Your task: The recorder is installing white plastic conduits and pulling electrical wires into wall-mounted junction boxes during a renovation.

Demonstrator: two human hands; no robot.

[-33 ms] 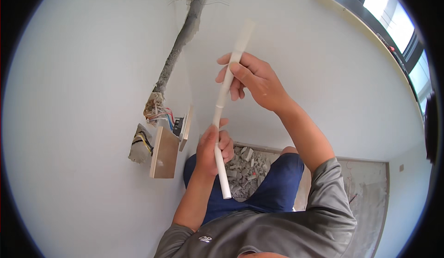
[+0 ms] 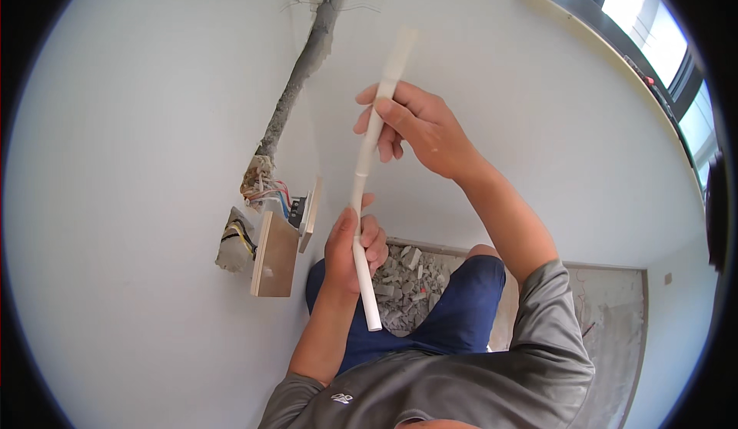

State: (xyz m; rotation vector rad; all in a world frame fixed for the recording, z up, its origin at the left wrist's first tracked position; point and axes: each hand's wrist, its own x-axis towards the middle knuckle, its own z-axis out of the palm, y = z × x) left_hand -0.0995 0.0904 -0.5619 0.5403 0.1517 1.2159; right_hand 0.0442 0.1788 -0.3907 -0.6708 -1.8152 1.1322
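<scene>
A long, thin white plastic conduit pipe slants up in front of me, with wider rings or joints partway along it. My left hand is closed round its lower half, and the open lower end pokes out below the fingers. Higher up, my right hand grips it between thumb and fingers, the other fingers loosely curled behind. The pipe's upper end is pale and blurred against the white wall.
Left of my hands, a switch plate and another plate hang out of wall holes on coloured wires. A rough grey channel climbs the wall. Rubble lies between my legs. A window is at upper right.
My right hand and the upper part of the conduit pipe have shifted slightly left and up. My left hand has moved a little left with it. Both keep their hold.
</scene>
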